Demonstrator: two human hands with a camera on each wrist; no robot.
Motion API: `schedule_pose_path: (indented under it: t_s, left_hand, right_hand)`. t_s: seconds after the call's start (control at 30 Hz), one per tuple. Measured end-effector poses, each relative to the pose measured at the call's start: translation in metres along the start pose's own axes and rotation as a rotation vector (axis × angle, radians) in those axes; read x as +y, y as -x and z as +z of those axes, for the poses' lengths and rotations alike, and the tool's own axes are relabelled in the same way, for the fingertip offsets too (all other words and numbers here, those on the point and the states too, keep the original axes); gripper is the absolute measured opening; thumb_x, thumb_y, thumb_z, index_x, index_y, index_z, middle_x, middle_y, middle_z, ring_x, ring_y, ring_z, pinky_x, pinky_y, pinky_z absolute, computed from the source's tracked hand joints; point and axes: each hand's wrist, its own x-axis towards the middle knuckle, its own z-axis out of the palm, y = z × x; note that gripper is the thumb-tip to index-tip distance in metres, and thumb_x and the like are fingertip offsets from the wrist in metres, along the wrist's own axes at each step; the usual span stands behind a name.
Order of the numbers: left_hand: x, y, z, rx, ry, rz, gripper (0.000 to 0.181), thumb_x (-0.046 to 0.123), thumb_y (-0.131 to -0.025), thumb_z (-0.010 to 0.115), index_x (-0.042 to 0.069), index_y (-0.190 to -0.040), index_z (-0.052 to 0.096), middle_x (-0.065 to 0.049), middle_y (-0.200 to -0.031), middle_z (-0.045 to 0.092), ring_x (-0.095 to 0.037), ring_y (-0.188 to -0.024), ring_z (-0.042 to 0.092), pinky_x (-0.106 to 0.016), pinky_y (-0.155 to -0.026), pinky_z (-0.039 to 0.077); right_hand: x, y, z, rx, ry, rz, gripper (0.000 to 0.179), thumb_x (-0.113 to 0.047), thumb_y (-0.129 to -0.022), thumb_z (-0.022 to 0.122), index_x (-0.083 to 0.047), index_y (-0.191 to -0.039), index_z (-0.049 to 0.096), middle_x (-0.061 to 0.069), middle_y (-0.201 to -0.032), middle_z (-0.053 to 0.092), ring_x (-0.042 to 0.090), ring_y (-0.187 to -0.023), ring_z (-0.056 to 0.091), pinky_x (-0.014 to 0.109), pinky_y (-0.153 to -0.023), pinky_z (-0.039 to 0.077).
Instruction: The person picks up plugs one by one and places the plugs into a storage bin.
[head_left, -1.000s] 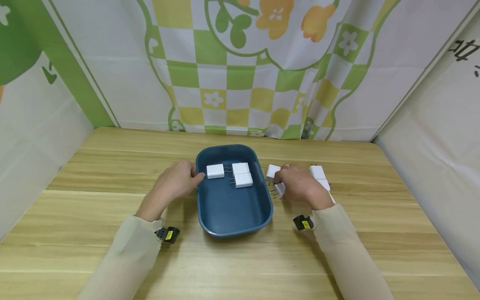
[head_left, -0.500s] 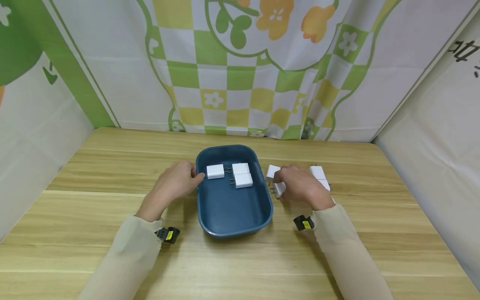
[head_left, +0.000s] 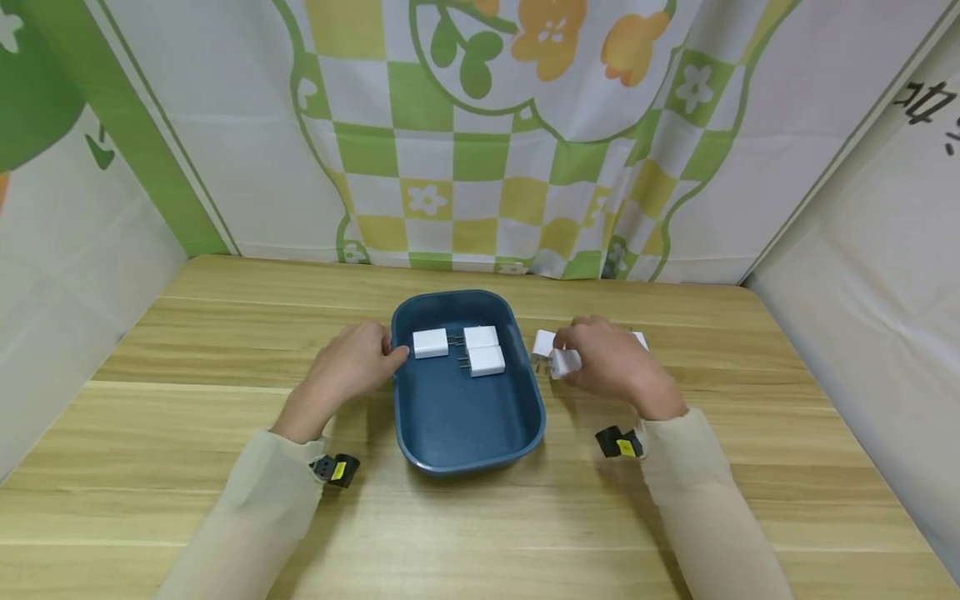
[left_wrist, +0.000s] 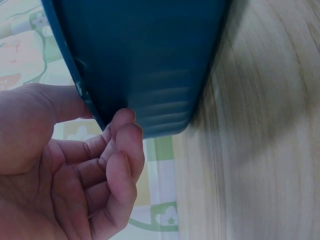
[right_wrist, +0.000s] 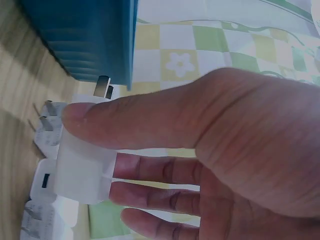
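A dark blue plastic tub stands on the table with several white charger plugs inside, near its far end. My left hand pinches the tub's left rim, thumb over the edge and fingers against the outer wall. To the right of the tub, my right hand grips a white charger plug between thumb and fingers, metal prongs pointing toward the tub. Another charger plug lies just beyond it, beside the tub. More white plugs show below the held one in the right wrist view, partly hidden.
A wooden table carries everything. A white charger plug shows behind my right hand, mostly covered by it. A patterned curtain hangs along the table's back edge, with white cloth at both sides.
The right hand has taken the charger plug up off the table and shifted slightly right, now covering more of the plugs behind it. My left hand and the tub stay put.
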Motion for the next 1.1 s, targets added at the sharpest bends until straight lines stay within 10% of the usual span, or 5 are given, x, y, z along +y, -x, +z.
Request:
schedule_pose_path:
  t_s: [1.1]
  left_hand:
    - [-0.001,-0.001,0.001,0.011,-0.014,0.011,0.043,0.024,-0.100,0.060,0.012,-0.061,0.047,0.001,-0.055,0.042,-0.014,-0.048,0.041,-0.025,-0.046,0.028]
  right_hand:
    - [-0.013,0.011,-0.017,0.067,-0.063,-0.035,0.041,-0.022,-0.086,0.082,-0.008,-0.122,0.069,0.007,-0.112,0.064,0.026,-0.092,0.061,0.045,-0.080,0.051]
